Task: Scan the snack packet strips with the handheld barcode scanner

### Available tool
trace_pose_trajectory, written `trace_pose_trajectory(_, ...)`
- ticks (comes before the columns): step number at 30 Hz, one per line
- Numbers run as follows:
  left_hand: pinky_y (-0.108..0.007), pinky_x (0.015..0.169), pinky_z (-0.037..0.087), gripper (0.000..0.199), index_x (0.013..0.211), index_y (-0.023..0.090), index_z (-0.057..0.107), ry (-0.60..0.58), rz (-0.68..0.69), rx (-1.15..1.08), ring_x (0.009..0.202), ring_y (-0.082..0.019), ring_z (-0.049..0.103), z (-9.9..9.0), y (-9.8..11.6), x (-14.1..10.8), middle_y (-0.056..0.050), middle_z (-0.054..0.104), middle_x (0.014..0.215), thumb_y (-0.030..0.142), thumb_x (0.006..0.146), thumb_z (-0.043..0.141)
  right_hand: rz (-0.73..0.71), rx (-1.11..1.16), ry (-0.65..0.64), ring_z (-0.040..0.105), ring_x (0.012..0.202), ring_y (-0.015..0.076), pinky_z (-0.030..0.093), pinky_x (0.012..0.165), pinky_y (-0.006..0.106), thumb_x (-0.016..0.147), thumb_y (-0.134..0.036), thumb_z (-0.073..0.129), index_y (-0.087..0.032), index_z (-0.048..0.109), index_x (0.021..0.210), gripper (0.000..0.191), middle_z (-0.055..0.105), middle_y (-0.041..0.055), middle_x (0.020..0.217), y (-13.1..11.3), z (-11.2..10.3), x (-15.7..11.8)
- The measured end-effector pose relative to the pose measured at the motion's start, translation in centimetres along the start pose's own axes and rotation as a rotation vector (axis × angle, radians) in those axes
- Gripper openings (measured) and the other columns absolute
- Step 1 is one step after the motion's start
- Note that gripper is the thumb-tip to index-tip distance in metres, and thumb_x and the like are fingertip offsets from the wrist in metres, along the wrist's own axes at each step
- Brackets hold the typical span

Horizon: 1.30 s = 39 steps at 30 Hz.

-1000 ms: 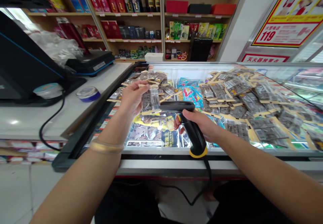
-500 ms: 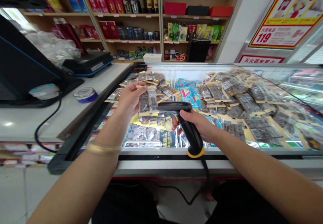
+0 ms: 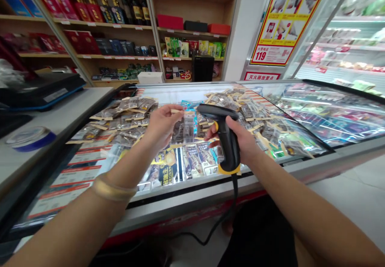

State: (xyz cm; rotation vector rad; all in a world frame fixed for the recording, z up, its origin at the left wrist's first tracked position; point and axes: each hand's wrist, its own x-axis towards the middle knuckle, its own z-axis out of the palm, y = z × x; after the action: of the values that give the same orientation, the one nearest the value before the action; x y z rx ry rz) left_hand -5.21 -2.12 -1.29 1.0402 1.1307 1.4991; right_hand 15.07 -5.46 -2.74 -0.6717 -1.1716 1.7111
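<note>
While left fingers (image 3: 177,116) pinch a packet (image 3: 188,129), right fingers (image 3: 212,131) grip a scanner (image 3: 229,146). Glass-topped case (image 3: 180,204) below, stocked shelves (image 3: 195,8) behind.

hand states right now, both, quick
Left hand: closed, pinching a small packet near its top edge.
Right hand: closed around the black handheld scanner.
</note>
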Motion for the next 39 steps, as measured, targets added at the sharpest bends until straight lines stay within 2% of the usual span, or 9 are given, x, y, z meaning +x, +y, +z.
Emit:
trace_pose_trajectory(4, -0.028, 0.069, 0.05, 0.021, 0.081, 0.015, 0.07, -0.248, 0.041, 0.105, 0.065, -0.012, 0.062, 6.8, -1.6, 1.1, -0.003, 0.069, 0.072, 0.018, 0.063, 0.079, -0.09, 0.016, 0.208, 0.071, 0.079, 0.02, 0.058, 0.068, 0.028, 0.077, -0.065, 0.065, -0.02, 0.065, 0.075, 0.046, 0.07, 0.0047, 0.076, -2.1, -4.2, -2.1)
trace_pose_trajectory(6, -0.033, 0.077, 0.052, 0.028, 0.092, 0.014, 0.07, -0.3, 0.109, 0.219, 0.076, -0.016, 0.066, 9.4, -2.4, 1.5, -0.008, 0.073, 0.085, 0.02, 0.066, 0.079, -0.116, 0.033, 0.306, 0.072, 0.082, 0.0215, 0.06, 0.07, 0.03, 0.079, -0.065, 0.063, -0.02, 0.066, 0.074, 0.045, 0.071, 0.0059, 0.078, -2.4, -5.6, -2.8)
trace_pose_trajectory(10, -0.045, 0.099, 0.048, 0.052, 0.117, 0.013, 0.065, -0.324, 0.389, 0.641, 0.111, -0.028, 0.062, 11.2, -3.8, 0.2, -0.017, 0.067, 0.117, 0.027, 0.069, 0.078, -0.083, 0.059, 0.394, 0.073, 0.087, 0.0251, 0.062, 0.075, 0.034, 0.076, -0.063, 0.067, -0.02, 0.066, 0.071, 0.044, 0.073, 0.0065, 0.075, -1.5, -7.1, -3.5)
trace_pose_trajectory(17, -0.058, 0.115, 0.029, 0.103, 0.141, 0.019, 0.049, -0.699, 0.599, 1.107, 0.141, -0.041, 0.034, 7.2, -6.3, -3.6, -0.022, 0.041, 0.149, 0.056, 0.053, 0.088, -0.105, 0.062, 0.399, 0.073, 0.094, 0.0274, 0.062, 0.083, 0.039, 0.073, -0.064, 0.071, -0.02, 0.064, 0.069, 0.044, 0.074, 0.0075, 0.074, 0.4, -7.5, -3.4)
trace_pose_trajectory(21, -0.058, 0.116, 0.027, 0.098, 0.146, 0.02, 0.044, -0.754, 0.593, 1.187, 0.143, -0.04, 0.032, 6.7, -6.9, -3.0, -0.021, 0.04, 0.152, 0.059, 0.064, 0.082, -0.108, 0.037, 0.417, 0.073, 0.096, 0.0289, 0.062, 0.084, 0.04, 0.071, -0.064, 0.072, -0.02, 0.065, 0.069, 0.045, 0.074, 0.0086, 0.075, 0.2, -7.5, -3.2)
trace_pose_trajectory(26, -0.058, 0.115, 0.031, 0.098, 0.143, 0.02, 0.047, -0.727, 0.683, 1.124, 0.142, -0.04, 0.035, 6.0, -6.6, -2.6, -0.022, 0.04, 0.152, 0.061, 0.062, 0.082, -0.128, -0.033, 0.412, 0.073, 0.097, 0.0293, 0.061, 0.084, 0.04, 0.074, -0.065, 0.069, -0.02, 0.066, 0.07, 0.045, 0.074, 0.009, 0.076, -0.4, -7.1, -3.1)
trace_pose_trajectory(30, -0.054, 0.109, 0.04, 0.069, 0.134, 0.023, 0.054, -0.604, 0.819, 1.006, 0.131, -0.033, 0.049, 2.8, -5.0, -2.2, -0.018, 0.055, 0.139, 0.049, 0.075, 0.077, -0.15, -0.056, 0.379, 0.073, 0.094, 0.0283, 0.06, 0.084, 0.039, 0.073, -0.066, 0.069, -0.02, 0.068, 0.071, 0.046, 0.074, 0.0092, 0.079, -1.1, -5.6, -2.4)
trace_pose_trajectory(33, -0.047, 0.104, 0.046, 0.044, 0.124, 0.022, 0.061, -0.4, 0.838, 1.014, 0.12, -0.026, 0.057, -1.0, -3.1, -0.8, -0.013, 0.064, 0.124, 0.037, 0.084, 0.069, -0.129, -0.054, 0.307, 0.073, 0.093, 0.0265, 0.058, 0.084, 0.037, 0.074, -0.066, 0.067, -0.02, 0.068, 0.072, 0.046, 0.075, 0.0086, 0.082, -1.1, -3.3, -1.3)
trace_pose_trajectory(39, -0.036, 0.091, 0.051, 0.037, 0.114, 0.016, 0.067, 0.13, 0.55, 1.167, 0.098, -0.022, 0.065, -10.0, 0.1, 2.3, -0.01, 0.069, 0.114, 0.037, 0.083, 0.061, -0.006, -0.05, 0.067, 0.072, 0.09, 0.0252, 0.056, 0.084, 0.037, 0.067, -0.07, 0.071, -0.02, 0.067, 0.072, 0.05, 0.074, 0.0063, 0.078, 1.3, 3.9, 2.9)
